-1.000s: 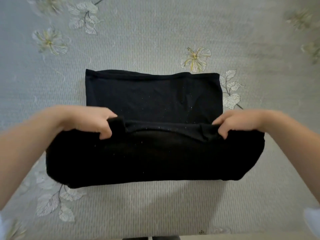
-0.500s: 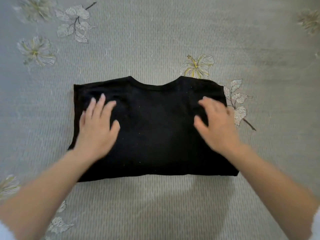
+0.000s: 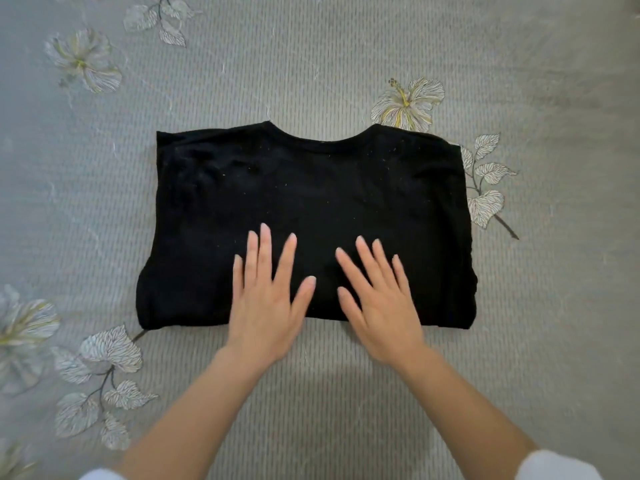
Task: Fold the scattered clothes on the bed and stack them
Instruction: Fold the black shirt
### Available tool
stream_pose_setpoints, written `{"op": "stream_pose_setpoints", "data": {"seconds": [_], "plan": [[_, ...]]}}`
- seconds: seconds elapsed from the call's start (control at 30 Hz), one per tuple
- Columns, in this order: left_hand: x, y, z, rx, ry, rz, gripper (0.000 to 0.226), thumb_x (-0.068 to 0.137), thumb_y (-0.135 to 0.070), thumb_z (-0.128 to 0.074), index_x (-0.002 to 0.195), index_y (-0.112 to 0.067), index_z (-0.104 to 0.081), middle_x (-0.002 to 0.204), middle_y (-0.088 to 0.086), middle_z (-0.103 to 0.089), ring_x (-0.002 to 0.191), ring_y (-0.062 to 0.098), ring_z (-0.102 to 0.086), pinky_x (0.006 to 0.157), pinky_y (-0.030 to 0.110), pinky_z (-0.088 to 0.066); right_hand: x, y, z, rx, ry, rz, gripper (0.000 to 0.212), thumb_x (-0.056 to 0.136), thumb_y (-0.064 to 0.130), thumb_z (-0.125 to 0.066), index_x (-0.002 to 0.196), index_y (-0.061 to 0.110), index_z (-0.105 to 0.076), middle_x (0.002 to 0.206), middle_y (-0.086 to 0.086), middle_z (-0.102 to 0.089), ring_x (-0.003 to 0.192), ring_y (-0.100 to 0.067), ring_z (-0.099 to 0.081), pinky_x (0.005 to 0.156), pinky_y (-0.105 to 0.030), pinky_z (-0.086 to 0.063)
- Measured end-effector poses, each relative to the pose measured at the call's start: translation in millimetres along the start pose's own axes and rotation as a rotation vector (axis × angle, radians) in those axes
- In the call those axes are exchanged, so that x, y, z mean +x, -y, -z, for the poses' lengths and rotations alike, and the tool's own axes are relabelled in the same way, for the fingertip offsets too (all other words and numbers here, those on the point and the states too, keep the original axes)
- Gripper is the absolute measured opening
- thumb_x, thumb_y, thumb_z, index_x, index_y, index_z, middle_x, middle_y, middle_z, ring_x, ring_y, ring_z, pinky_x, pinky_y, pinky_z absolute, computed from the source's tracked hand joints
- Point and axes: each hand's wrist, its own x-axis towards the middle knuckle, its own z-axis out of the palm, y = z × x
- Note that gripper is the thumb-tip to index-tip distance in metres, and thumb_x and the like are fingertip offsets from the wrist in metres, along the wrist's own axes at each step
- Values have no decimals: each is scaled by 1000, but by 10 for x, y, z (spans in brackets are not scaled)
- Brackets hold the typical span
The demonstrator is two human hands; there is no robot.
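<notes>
Resting flat with fingers spread, left hand [image 3: 268,299] and right hand [image 3: 377,303] press one folded black shirt [image 3: 311,188].

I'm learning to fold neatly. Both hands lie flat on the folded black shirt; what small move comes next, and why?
Probably slide the left hand toward the far left corner of the black shirt and smooth it: the fabric puckers there, while the rest lies flat. The right hand can steady it.
</notes>
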Motion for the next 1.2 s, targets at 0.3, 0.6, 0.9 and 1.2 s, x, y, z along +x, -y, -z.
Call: {"op": "stream_pose_setpoints", "data": {"seconds": [0.3,0.6,0.9,1.2], "plan": [[-95,77,-215,129,78,78,72,93,-65,-9,153,-26,2,159,9,18,145,26,20,116,48,4,-328,-627,14,-195,95,-253,56,93,60,4,146,45,17,157,10,19,144,-13,24,114,-38,21],[-48,39,-161,71,208,118,82,81,-77,1,145,-31,24,151,5,38,137,23,38,114,46,15,-347,-793,246,277,-283,-505,56,97,34,-49,148,26,-29,158,0,-16,145,-19,-14,117,-44,-13],[7,-31,-116,101,287,164,80,82,-73,-3,138,-29,34,142,6,48,135,27,40,112,49,16,-25,-945,592,910,-90,-960,54,75,19,-77,122,9,-52,115,-4,-61,101,-23,-61,82,-36,-51],[12,-29,-71,68,317,141,75,89,-68,-6,141,-29,33,141,7,49,131,27,44,111,49,19,212,-381,1360,1428,201,-789,24,85,19,-57,104,10,-69,100,-6,-74,84,-23,-72,78,-38,-55]]}}
